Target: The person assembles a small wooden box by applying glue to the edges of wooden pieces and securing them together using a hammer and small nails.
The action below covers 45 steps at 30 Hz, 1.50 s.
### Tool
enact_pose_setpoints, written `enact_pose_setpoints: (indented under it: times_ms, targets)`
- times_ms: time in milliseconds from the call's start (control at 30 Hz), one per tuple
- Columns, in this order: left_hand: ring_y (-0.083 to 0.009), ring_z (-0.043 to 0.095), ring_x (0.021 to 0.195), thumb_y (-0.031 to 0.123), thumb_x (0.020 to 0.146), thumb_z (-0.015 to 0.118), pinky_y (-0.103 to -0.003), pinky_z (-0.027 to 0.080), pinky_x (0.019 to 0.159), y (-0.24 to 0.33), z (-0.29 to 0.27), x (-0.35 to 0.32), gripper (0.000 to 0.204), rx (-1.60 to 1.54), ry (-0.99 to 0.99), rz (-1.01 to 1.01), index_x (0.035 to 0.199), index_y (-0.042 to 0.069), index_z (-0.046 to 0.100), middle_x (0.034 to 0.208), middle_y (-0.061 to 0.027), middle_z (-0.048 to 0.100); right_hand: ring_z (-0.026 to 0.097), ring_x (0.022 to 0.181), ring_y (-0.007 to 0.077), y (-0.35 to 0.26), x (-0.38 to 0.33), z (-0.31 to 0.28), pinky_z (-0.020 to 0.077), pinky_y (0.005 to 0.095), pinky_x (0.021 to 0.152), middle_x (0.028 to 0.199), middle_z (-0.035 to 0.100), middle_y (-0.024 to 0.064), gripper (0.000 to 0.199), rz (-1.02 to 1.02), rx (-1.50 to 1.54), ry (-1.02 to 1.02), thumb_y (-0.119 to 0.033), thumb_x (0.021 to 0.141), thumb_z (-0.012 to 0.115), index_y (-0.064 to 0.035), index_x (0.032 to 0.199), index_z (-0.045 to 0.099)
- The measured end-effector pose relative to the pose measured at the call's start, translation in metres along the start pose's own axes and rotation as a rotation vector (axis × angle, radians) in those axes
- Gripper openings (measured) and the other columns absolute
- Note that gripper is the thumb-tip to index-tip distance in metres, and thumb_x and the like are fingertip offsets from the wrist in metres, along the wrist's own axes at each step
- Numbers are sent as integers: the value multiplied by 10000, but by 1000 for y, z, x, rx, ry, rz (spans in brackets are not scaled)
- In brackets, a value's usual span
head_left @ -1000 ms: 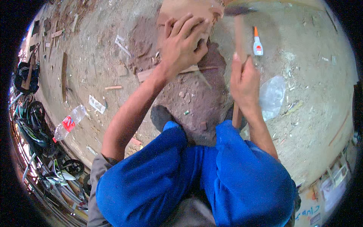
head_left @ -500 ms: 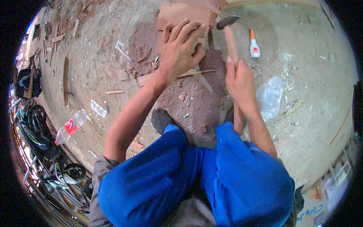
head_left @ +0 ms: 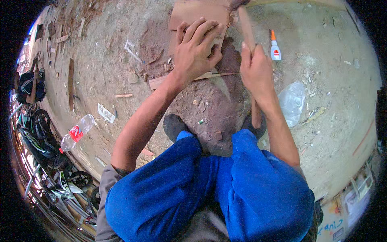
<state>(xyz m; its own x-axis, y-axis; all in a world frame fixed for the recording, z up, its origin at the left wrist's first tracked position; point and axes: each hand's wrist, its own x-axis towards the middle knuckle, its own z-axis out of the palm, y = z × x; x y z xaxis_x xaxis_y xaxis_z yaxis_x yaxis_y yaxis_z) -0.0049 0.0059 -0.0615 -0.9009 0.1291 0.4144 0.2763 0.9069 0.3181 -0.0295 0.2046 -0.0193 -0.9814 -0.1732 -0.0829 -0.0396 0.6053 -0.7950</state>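
My left hand [head_left: 195, 52] lies with fingers spread on a flat reddish-brown wooden panel [head_left: 199, 10], steadying its near part from above. My right hand [head_left: 258, 74] is wrapped round the wooden handle of a hammer [head_left: 246, 28], thumb along the shaft. The dark hammer head shows at the top edge, by the panel's right side, and is partly cut off and blurred. Below the left hand, a thin strip of wood [head_left: 158, 82] rests on the dirt. Any nail under the hammer head is too small to make out.
A small white glue bottle with an orange cap [head_left: 275, 50] stands out right of the hammer. Nearby lies a crumpled clear plastic bag [head_left: 292, 104]. Farther left are a clear plastic bottle [head_left: 77, 132], a wood stick [head_left: 71, 84] and parked motorcycles [head_left: 38, 137]. Scraps litter the dirt floor.
The right hand and hammer have moved up and away from me, so the hammer head is now at the top edge. My left hand stays on the panel; the view has shifted slightly.
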Motion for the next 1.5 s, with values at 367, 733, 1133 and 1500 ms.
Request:
enact_pose_setpoints:
  times_ms: [367,733,1133,1500]
  targets:
    - [-228,497,1362,255,752,760,-496,279,1188,4,-2,2,618,9,-11,-27,1358,193,657,1371,-1,598,644,709,531,2,-8,-3,470,550,589,703,626,310,438,85,-50,-91,-349,1069,531,48,886,565]
    - [-229,492,1365,236,770,736,-512,271,1202,2,-4,1,607,28,-10,-36,1369,190,648,1371,-5,594,566,1166,471,44,3,-5,438,520,1016,1151,622,317,478,-211,-439,227,-318,1010,612,65,1290,552]
    - [-251,498,1369,216,774,729,-533,300,1183,5,-6,3,606,24,-24,-48,1373,181,641,1394,-14,585,714,785,239,19,92,45,567,359,746,876,755,113,385,154,437,-82,-306,944,759,56,1073,731]
    - [-277,526,1341,173,760,722,-521,354,1146,6,-9,3,616,-14,-6,-42,1371,168,649,1383,-32,601,664,717,130,17,108,28,540,261,661,864,727,38,218,536,859,-374,-155,889,834,4,998,734]
